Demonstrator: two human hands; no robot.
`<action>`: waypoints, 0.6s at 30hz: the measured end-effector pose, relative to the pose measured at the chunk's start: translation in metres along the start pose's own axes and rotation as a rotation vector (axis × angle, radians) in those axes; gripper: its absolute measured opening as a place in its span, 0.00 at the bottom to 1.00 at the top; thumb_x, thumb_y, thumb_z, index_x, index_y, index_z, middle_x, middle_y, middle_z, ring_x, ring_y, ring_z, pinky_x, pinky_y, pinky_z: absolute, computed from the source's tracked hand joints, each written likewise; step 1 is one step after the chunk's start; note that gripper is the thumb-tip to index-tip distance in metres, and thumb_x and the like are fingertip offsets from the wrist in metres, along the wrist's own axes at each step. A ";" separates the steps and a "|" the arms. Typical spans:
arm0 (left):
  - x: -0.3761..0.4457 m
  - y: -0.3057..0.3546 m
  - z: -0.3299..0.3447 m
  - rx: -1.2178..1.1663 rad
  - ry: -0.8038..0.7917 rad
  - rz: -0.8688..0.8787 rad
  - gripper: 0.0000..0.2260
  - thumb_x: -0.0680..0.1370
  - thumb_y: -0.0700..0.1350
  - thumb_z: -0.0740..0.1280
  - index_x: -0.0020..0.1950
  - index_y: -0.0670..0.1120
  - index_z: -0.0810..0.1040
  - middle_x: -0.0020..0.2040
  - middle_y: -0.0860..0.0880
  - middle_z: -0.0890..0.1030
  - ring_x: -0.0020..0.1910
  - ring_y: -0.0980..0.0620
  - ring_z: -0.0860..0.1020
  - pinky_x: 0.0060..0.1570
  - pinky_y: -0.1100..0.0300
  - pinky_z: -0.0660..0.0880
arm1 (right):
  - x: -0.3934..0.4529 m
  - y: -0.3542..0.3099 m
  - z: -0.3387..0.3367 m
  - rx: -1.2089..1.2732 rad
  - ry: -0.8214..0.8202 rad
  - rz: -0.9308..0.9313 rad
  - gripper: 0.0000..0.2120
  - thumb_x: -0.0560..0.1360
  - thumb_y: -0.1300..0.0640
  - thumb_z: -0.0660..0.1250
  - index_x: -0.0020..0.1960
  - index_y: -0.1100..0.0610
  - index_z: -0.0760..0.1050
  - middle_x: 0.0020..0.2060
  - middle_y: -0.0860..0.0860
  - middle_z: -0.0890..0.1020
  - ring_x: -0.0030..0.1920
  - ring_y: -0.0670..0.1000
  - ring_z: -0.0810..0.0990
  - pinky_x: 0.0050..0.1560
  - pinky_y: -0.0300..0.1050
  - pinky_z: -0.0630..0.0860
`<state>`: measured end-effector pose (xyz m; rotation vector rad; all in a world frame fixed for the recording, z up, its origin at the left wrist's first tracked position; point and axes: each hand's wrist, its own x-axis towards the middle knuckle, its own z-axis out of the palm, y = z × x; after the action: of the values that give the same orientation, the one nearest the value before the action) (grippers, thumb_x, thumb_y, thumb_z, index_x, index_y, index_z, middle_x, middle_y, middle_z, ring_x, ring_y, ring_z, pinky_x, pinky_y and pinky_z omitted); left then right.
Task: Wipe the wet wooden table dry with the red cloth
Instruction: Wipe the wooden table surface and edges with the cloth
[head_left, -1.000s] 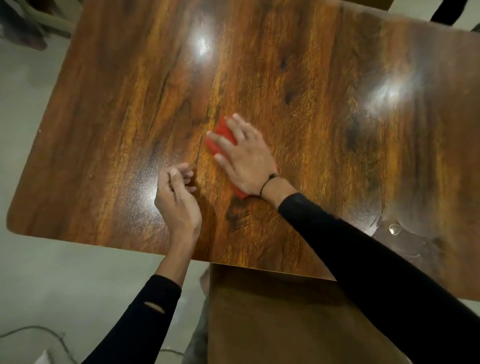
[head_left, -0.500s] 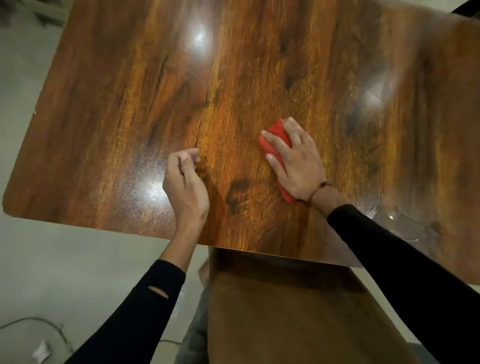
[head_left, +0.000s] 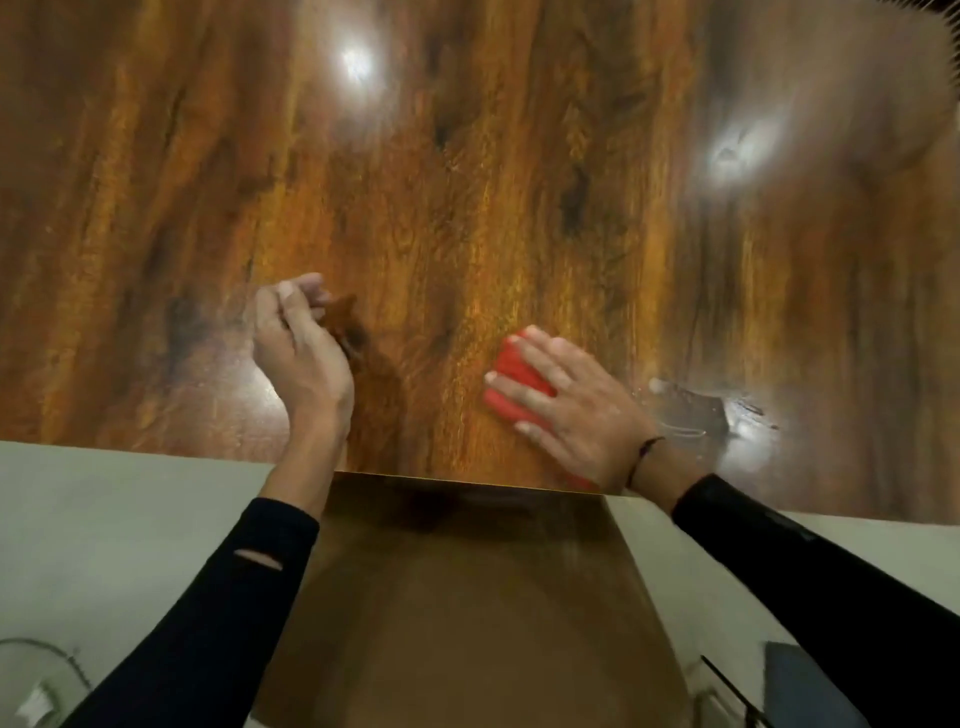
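The glossy wooden table (head_left: 467, 182) fills the upper part of the head view. My right hand (head_left: 576, 415) lies flat with spread fingers on the folded red cloth (head_left: 511, 382), pressing it to the table close to the near edge. Most of the cloth is hidden under the palm. A patch of water with droplets (head_left: 696, 410) glistens just right of that hand. My left hand (head_left: 301, 348) rests on its side on the table to the left, fingers loosely curled, holding nothing.
A brown wooden seat or lower surface (head_left: 467, 597) juts out below the table's near edge between my arms. Pale floor (head_left: 104, 519) lies on both sides, with a cable (head_left: 47, 654) at the lower left and a dark object (head_left: 800, 680) at the lower right.
My right hand has slid the red cloth rightward and toward the near edge, closer to the water patch. The view has shifted nearer the table edge. My left hand stays curled.
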<state>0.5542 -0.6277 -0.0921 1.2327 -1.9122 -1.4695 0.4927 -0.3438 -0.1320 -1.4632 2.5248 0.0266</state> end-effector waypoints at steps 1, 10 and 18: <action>-0.008 0.001 0.008 -0.011 0.000 0.004 0.16 0.90 0.48 0.53 0.61 0.48 0.80 0.55 0.52 0.83 0.57 0.54 0.81 0.64 0.49 0.79 | -0.003 0.017 -0.001 0.025 0.026 0.095 0.29 0.88 0.38 0.48 0.87 0.44 0.57 0.87 0.58 0.56 0.87 0.62 0.50 0.84 0.67 0.55; -0.063 0.003 0.061 0.031 -0.006 0.054 0.16 0.90 0.46 0.53 0.60 0.47 0.81 0.52 0.53 0.84 0.54 0.56 0.82 0.61 0.50 0.80 | 0.045 -0.046 0.005 0.112 0.242 0.397 0.29 0.86 0.43 0.59 0.86 0.47 0.60 0.85 0.61 0.58 0.86 0.63 0.51 0.85 0.64 0.53; -0.075 0.022 0.089 0.034 -0.034 0.094 0.16 0.89 0.48 0.54 0.59 0.47 0.82 0.51 0.50 0.84 0.52 0.56 0.82 0.58 0.51 0.80 | -0.078 0.047 0.009 0.049 0.075 0.068 0.29 0.88 0.40 0.53 0.87 0.45 0.56 0.87 0.60 0.55 0.87 0.63 0.50 0.86 0.63 0.49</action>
<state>0.5155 -0.5157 -0.0892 1.1232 -1.9975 -1.4236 0.4913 -0.2523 -0.1300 -1.3840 2.6142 -0.0801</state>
